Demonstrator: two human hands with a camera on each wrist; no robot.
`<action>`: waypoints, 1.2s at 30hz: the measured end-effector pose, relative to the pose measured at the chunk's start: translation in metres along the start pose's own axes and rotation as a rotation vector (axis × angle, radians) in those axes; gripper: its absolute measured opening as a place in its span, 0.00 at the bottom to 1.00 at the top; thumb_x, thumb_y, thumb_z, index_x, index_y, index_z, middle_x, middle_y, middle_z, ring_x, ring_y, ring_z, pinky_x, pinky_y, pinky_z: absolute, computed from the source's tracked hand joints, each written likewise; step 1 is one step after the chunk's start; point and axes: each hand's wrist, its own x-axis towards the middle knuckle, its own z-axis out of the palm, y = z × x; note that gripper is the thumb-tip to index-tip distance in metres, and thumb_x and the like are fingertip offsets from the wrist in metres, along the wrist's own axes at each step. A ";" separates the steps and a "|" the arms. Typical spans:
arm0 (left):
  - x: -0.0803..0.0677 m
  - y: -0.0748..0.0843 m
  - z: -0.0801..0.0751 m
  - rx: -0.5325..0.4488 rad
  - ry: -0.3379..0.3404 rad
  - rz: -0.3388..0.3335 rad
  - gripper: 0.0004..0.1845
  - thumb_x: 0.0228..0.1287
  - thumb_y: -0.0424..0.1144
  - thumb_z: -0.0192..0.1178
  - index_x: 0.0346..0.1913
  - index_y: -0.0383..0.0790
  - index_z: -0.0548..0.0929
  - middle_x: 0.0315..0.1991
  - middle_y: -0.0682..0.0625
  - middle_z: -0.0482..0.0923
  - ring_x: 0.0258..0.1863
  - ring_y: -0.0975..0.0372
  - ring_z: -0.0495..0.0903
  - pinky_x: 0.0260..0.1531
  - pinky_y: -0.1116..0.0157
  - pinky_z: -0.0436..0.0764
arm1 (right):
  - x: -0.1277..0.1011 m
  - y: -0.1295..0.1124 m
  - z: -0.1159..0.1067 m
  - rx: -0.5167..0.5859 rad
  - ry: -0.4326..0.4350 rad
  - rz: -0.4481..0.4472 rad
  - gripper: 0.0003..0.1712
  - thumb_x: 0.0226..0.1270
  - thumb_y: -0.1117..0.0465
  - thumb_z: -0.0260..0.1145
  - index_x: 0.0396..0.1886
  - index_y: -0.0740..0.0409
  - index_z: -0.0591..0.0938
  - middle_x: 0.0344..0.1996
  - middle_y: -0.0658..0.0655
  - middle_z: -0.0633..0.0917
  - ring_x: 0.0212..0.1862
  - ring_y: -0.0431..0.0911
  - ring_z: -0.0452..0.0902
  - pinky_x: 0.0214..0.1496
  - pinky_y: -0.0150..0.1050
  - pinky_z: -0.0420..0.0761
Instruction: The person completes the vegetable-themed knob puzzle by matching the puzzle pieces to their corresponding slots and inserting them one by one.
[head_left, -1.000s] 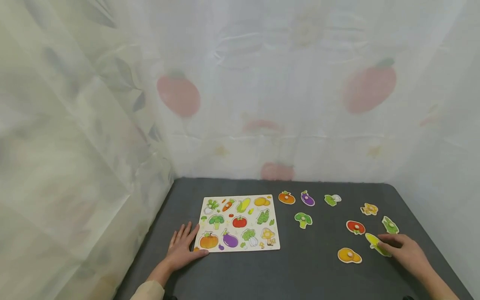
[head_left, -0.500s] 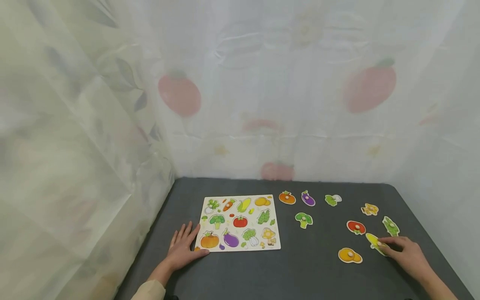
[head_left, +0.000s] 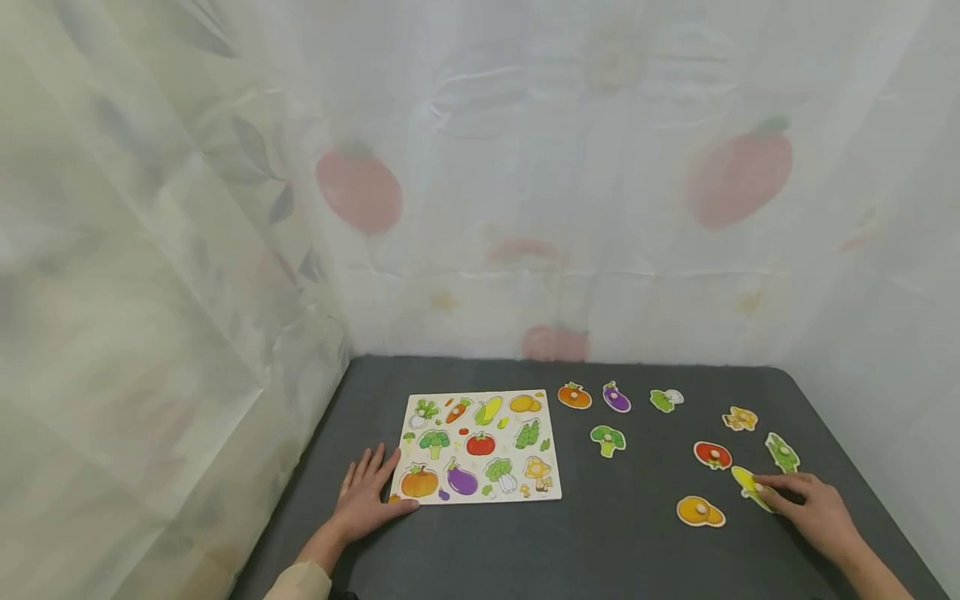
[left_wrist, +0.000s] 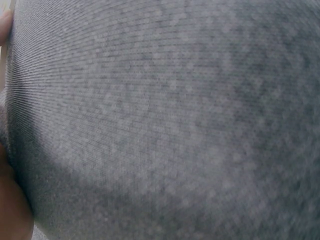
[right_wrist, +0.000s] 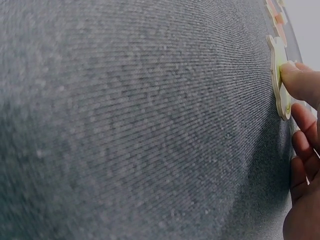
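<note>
Yellow-green puzzle piece point(head_left: 750, 486): flat on the dark grey bench point(head_left: 630, 550), near its right edge, partly covered by the right hand point(head_left: 813, 510). The fingers point(right_wrist: 300, 82) are curled over the piece, one tip on its knob; in the right wrist view the piece point(right_wrist: 280, 80) lies flat on the cloth, and whether it is truly pinched cannot be told.

Loose pieces near it, all flat and apart from one another: yellow-orange piece point(head_left: 700, 511) just to the left; red tomato piece point(head_left: 712, 454) just beyond; green leafy piece point(head_left: 782, 452) to the far right; small orange-yellow piece point(head_left: 739, 418) further back. Farther off, towards the middle: broccoli piece point(head_left: 607, 438), pumpkin piece point(head_left: 574, 396), purple aubergine piece point(head_left: 617, 397), green-and-white piece point(head_left: 664, 400).

Puzzle board point(head_left: 480, 446): left of centre, printed with vegetables, lying flat, well apart from the held piece.

Left hand point(head_left: 366, 500): palm down on the bench at the board's near left corner, fingers straight and slightly spread, thumb touching the board's front edge.

Pale patterned curtain point(head_left: 525, 183): hangs behind and to both sides.
</note>
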 end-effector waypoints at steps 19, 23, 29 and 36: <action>0.000 0.002 -0.004 -0.001 -0.008 -0.031 0.59 0.53 0.71 0.69 0.81 0.43 0.59 0.81 0.32 0.46 0.79 0.36 0.40 0.72 0.35 0.35 | 0.000 -0.001 0.004 0.029 0.019 0.020 0.23 0.70 0.45 0.70 0.45 0.63 0.89 0.52 0.75 0.79 0.59 0.72 0.67 0.57 0.72 0.62; 0.002 0.000 -0.004 0.015 -0.030 -0.047 0.60 0.54 0.72 0.68 0.82 0.44 0.58 0.81 0.34 0.45 0.79 0.36 0.39 0.73 0.36 0.34 | -0.001 -0.002 0.003 0.049 0.010 0.037 0.24 0.70 0.46 0.71 0.45 0.64 0.89 0.53 0.77 0.78 0.59 0.73 0.66 0.59 0.74 0.57; 0.002 -0.001 -0.001 0.000 -0.006 -0.022 0.59 0.53 0.72 0.68 0.81 0.43 0.59 0.81 0.33 0.46 0.79 0.36 0.39 0.72 0.35 0.34 | -0.003 -0.003 0.001 0.070 -0.007 0.054 0.26 0.70 0.46 0.70 0.49 0.66 0.88 0.55 0.77 0.77 0.61 0.72 0.66 0.56 0.70 0.65; 0.000 0.003 -0.002 -0.020 0.009 -0.002 0.58 0.53 0.70 0.69 0.81 0.43 0.61 0.80 0.31 0.48 0.78 0.35 0.40 0.72 0.34 0.35 | -0.007 -0.002 0.003 0.070 0.018 0.038 0.24 0.70 0.46 0.71 0.46 0.64 0.89 0.52 0.74 0.79 0.59 0.70 0.68 0.54 0.68 0.68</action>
